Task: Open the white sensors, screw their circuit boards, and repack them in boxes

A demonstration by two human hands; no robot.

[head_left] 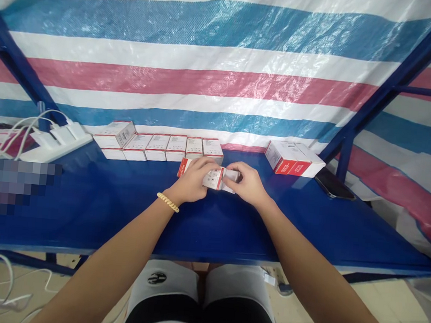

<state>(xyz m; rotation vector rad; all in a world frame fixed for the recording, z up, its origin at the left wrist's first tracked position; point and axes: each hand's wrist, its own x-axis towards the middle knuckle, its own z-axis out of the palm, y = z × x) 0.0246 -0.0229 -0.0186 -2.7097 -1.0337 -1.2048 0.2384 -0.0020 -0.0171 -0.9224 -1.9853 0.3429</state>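
A small white box with red edges is held above the blue table, a little right of the middle of the view. My left hand is wrapped over the box's left part, with a yellow coiled band on the wrist. At the box's right end, my right hand pinches a white flap or insert between thumb and fingers. Which of the two it is cannot be made out. The fingers partly hide the box.
Several white-and-red boxes stand in a row along the back. Two more boxes stand at the back right, beside a dark phone. A white power strip with plugs and cables lies at the left. Blue frame posts flank the table.
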